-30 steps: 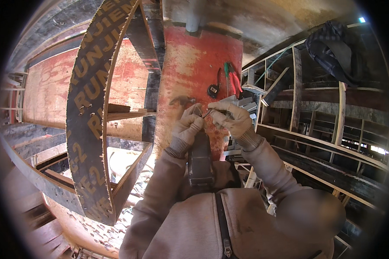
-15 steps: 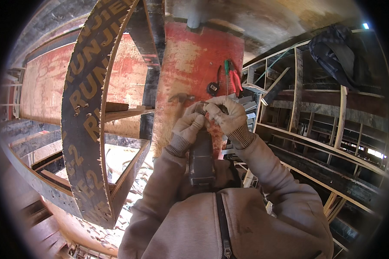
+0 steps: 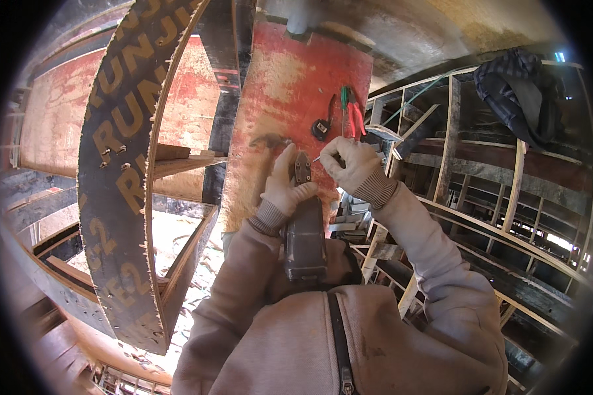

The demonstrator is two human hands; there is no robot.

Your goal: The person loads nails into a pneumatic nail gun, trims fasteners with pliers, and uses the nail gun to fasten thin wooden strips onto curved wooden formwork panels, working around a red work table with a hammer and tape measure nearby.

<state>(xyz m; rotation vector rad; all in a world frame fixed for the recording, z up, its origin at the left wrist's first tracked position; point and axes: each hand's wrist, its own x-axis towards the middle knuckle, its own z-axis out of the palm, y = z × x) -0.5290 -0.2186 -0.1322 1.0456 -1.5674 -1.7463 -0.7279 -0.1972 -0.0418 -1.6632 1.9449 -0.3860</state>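
My gloved left hand (image 3: 282, 187) is closed on the upper end of a dark, long-bodied tool (image 3: 306, 230), whose lower end is at my lap. A dark metal head with small screws shows beside the fingers; the exact kind of tool is unclear. Just right of that head, my gloved right hand (image 3: 354, 164) pinches a thin metal piece (image 3: 317, 159), its tip pointing toward the tool. Beyond my hands on the red board (image 3: 286, 66) lie a hammer (image 3: 268, 140), a black tape measure (image 3: 320, 129), a green-handled screwdriver (image 3: 344, 102) and red-handled pliers (image 3: 356, 117).
A tall curved plywood form (image 3: 122, 164) with ragged edges stands at my left. Several grey metal strips (image 3: 354, 214) lie below my right hand. To the right is an open timber frame (image 3: 451, 138) with a dark garment (image 3: 512, 92) draped over it.
My right hand has drawn away from my left, to the right, with the thin metal piece. The tool's metal head now shows. The view has shifted slightly.
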